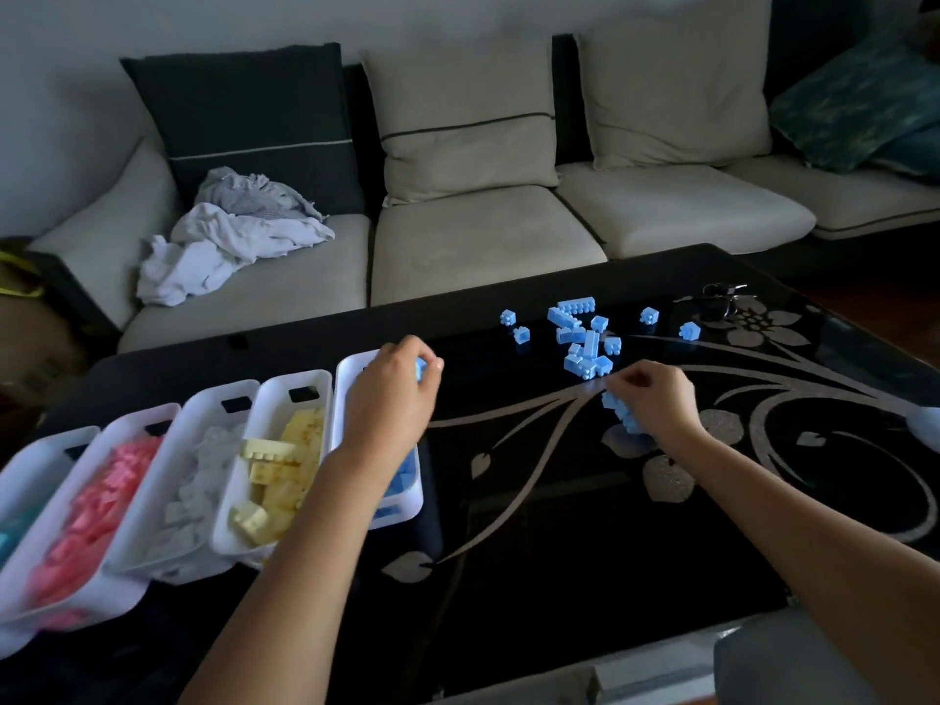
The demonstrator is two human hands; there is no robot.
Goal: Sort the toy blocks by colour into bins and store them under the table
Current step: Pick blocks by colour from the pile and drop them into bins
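Observation:
Several white bins line the left of the black table (pixel 559 526). They hold pink blocks (pixel 96 506), white blocks (pixel 198 480), yellow blocks (pixel 285 465) and, in the rightmost bin (pixel 407 501), blue blocks. My left hand (pixel 394 394) hovers over the blue bin's far end, closed on a blue block. My right hand (pixel 656 396) rests on the table, gripping a bunch of blue blocks (pixel 623 412). A loose pile of blue blocks (pixel 585 343) lies just beyond it, with single ones scattered around.
A set of keys (pixel 722 297) lies at the table's far right. A beige sofa (pixel 483 236) with cushions and crumpled laundry (pixel 229 236) stands behind the table. A teal-filled bin (pixel 15 531) sits at the far left edge.

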